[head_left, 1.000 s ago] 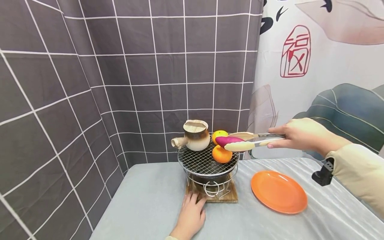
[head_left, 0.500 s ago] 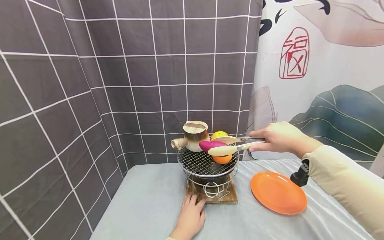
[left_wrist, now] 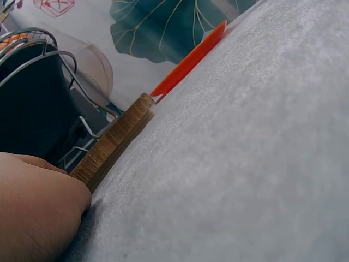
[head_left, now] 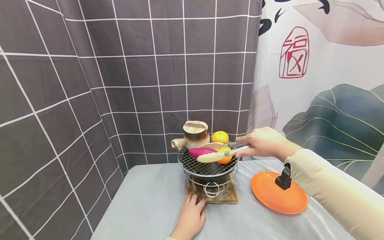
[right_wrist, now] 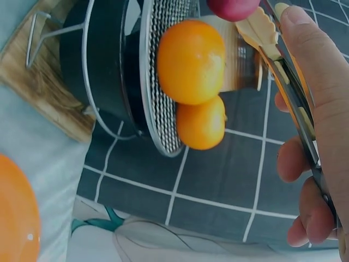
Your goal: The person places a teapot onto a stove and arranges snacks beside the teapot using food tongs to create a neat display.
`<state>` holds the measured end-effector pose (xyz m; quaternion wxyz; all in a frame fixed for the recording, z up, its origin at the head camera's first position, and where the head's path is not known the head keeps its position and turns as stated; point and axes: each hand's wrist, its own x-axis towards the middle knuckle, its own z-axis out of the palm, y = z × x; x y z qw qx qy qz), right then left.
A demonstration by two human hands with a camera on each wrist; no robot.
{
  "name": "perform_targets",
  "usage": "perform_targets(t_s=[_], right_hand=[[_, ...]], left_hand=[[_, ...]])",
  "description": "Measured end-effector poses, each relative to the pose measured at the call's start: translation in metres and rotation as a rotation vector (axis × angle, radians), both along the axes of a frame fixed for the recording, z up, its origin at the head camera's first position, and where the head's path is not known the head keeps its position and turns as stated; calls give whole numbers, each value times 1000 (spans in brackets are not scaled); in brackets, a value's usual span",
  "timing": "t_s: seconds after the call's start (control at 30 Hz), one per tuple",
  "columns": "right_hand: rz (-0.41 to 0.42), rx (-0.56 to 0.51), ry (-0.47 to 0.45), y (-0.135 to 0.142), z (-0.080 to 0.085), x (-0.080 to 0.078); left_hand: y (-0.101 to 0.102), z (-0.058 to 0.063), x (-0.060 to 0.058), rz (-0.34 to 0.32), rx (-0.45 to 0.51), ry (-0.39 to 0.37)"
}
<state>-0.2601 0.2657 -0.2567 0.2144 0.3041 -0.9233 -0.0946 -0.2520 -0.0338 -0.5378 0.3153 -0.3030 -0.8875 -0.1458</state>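
My right hand (head_left: 265, 143) grips a pair of tongs (head_left: 229, 152) with cream tips. Between those tips is a purple sweet potato (head_left: 195, 152), low over the left-centre of the round wire grill (head_left: 196, 168); whether it touches the mesh I cannot tell. One orange (head_left: 220, 137) sits at the grill's back right. Another orange (head_left: 225, 160), partly hidden behind the tongs, lies nearer; both show in the right wrist view, the nearer orange (right_wrist: 191, 63) larger. My left hand (head_left: 191, 216) rests at the front edge of the wooden board (head_left: 223, 200) under the stove, fingertips on it.
A clay pot (head_left: 196, 143) with a side handle and wooden lid (head_left: 195, 126) stands on the grill's back left. An orange plate (head_left: 270, 196) lies on the grey cloth to the right, partly under my right forearm. A gridded curtain (head_left: 135, 83) hangs behind.
My right hand has moved left and down with the tongs, carrying the sweet potato from above the oranges to low over the grill's left-centre. The left hand has stayed put.
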Motion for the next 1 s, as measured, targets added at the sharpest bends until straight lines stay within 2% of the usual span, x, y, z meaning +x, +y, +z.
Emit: perform_targets(t_s=[0.27, 0.47, 1.0], right_hand=[[24, 21, -10, -14, -9, -8], [32, 44, -11, -21, -13, -13], [53, 51, -7, -27, -18, -18]], left_hand=[[0, -3, 0, -1, 15, 25], [0, 0, 2, 10, 6, -10], [0, -1, 0, 12, 3, -10]])
